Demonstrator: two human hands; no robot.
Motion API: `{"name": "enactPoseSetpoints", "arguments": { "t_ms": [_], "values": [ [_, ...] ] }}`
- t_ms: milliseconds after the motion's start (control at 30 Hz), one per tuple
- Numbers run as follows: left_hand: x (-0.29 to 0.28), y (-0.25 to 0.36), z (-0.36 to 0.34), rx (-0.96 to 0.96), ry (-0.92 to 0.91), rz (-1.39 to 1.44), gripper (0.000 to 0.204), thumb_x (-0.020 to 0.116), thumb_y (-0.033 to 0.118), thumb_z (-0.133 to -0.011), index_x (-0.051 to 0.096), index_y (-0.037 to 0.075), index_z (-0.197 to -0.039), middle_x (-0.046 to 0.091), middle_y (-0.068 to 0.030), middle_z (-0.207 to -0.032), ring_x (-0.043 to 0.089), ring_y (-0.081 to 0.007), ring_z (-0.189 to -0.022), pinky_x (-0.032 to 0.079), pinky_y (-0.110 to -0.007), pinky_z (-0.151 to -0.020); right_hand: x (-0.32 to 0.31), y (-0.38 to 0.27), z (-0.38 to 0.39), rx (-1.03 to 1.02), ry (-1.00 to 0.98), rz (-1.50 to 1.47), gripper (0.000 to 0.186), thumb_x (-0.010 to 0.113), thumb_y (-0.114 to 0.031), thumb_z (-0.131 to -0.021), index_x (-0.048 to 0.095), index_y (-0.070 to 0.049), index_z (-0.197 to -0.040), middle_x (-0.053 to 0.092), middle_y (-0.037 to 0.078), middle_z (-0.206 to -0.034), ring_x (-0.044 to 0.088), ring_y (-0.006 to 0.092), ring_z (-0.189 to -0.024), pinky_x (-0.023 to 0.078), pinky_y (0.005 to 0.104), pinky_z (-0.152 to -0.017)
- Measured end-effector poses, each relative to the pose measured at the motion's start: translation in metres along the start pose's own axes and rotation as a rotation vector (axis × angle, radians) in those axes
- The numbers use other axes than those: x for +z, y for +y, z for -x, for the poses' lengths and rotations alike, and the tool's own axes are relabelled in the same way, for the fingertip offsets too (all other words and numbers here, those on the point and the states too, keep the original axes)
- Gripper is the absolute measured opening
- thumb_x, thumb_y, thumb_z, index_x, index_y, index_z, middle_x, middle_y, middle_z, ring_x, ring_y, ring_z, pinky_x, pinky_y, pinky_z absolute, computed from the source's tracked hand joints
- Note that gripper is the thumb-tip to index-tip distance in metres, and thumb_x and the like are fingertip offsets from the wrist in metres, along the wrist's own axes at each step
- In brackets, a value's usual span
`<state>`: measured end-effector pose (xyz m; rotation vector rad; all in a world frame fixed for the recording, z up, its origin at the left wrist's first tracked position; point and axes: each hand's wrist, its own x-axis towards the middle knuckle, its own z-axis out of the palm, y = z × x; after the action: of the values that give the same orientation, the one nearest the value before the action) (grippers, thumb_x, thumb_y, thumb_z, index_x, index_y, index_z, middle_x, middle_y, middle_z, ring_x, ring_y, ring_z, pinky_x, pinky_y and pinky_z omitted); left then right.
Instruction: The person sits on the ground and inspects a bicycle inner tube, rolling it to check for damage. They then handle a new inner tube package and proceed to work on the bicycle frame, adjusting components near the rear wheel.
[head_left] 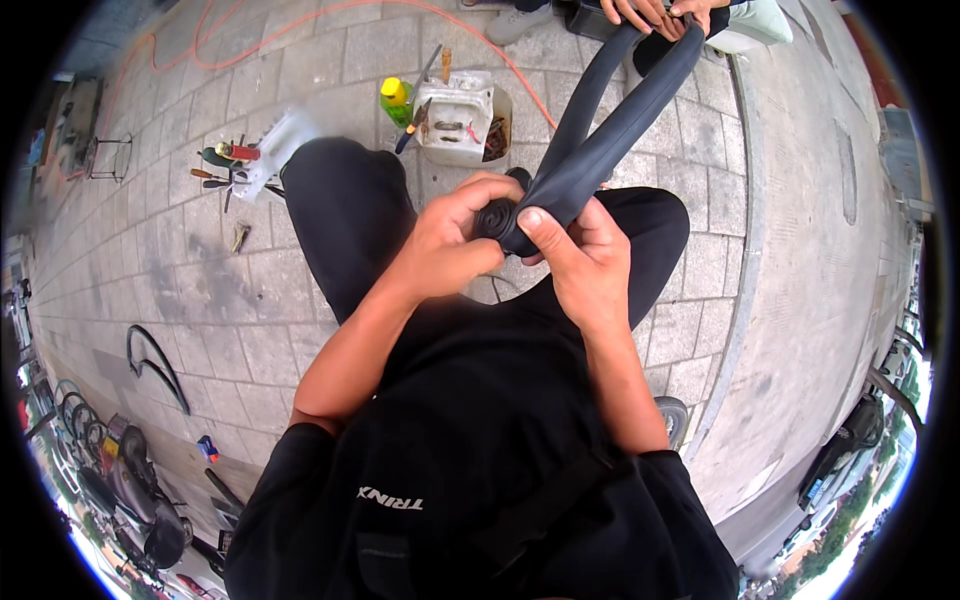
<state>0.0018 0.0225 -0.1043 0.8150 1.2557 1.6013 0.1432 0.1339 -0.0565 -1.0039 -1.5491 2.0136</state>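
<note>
Here, the black rubber tube [612, 132] lies between the two hands, and its near end is wound into a tight roll [495, 217]. From this roll, the long axis runs toward one o'clock as two strips, up to another person's hands [640, 10] at the far end. The left hand [450, 240] sits at nine o'clock of the roll, with its thumb and fingers curved around it. The right hand [590, 268] is at four o'clock and nearer to the strips; it clamps the tube, thumb on top beside the roll, fingers partly hidden beneath.
</note>
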Motion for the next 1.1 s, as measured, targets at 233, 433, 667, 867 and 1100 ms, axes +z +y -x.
{"name": "enactPoseSetpoints", "arguments": {
  "t_ms": [233, 433, 667, 867, 1100],
  "values": [
    [0.000, 0.002, -0.005, -0.170, -0.121, 0.156, 0.063, 0.055, -0.010, -0.073, 0.058, -0.001, -0.135, 0.060, -0.0034, -0.117, 0.058, -0.0129, -0.109, 0.049, -0.029, -0.092, -0.019, 0.024, -0.007, -0.250, 0.019, 0.082, 0.023, 0.084, -0.018, -0.093, 0.073, -0.002, -0.106, 0.055, -0.002, -0.103, 0.055, 0.0037, -0.082, 0.051, 0.0220, -0.075],
    [0.025, -0.012, -0.013, -0.081, -0.028, 0.236, 0.062, 0.059, -0.005, -0.080, 0.052, -0.002, -0.141, 0.062, -0.0046, -0.119, 0.058, -0.0108, -0.107, 0.047, -0.028, -0.090, -0.017, 0.027, -0.010, -0.006, 0.056, -0.326, 0.023, 0.078, -0.016, -0.098, 0.067, -0.002, -0.112, 0.071, 0.001, -0.100, 0.062, 0.0056, -0.090, 0.051, 0.0241, -0.082],
    [0.044, -0.025, -0.019, -0.070, 0.076, 0.068, 0.044, 0.075, 0.038, -0.100, 0.057, 0.003, -0.120, 0.058, 0.0021, -0.101, 0.051, -0.0045, -0.089, 0.045, -0.024, -0.080, -0.019, 0.045, -0.018, 0.015, 0.121, -0.314, 0.020, 0.081, -0.018, -0.096, 0.065, -0.005, -0.095, 0.066, -0.002, -0.088, 0.055, 0.0037, -0.078, 0.047, 0.0220, -0.071],
    [0.055, -0.027, -0.028, 0.068, 0.111, 0.038, 0.044, 0.076, 0.036, -0.100, 0.057, 0.003, -0.122, 0.060, 0.0008, -0.098, 0.053, -0.0051, -0.088, 0.047, -0.024, -0.076, -0.010, 0.027, -0.019, -0.004, 0.266, -0.361, 0.028, 0.083, -0.023, -0.094, 0.062, -0.004, -0.096, 0.062, -0.002, -0.084, 0.054, 0.0034, -0.076, 0.046, 0.0203, -0.066],
    [0.053, -0.034, -0.026, -0.015, 0.022, 0.198, 0.060, 0.078, 0.029, -0.098, 0.042, 0.000, -0.136, 0.063, -0.0104, -0.113, 0.062, -0.0110, -0.092, 0.053, -0.027, -0.074, -0.033, 0.018, -0.022, 0.266, 0.041, -0.241, 0.042, 0.078, -0.039, -0.097, 0.061, -0.001, -0.102, 0.064, 0.003, -0.084, 0.061, 0.0091, -0.067, 0.051, 0.0254, -0.050]
  ]
}}
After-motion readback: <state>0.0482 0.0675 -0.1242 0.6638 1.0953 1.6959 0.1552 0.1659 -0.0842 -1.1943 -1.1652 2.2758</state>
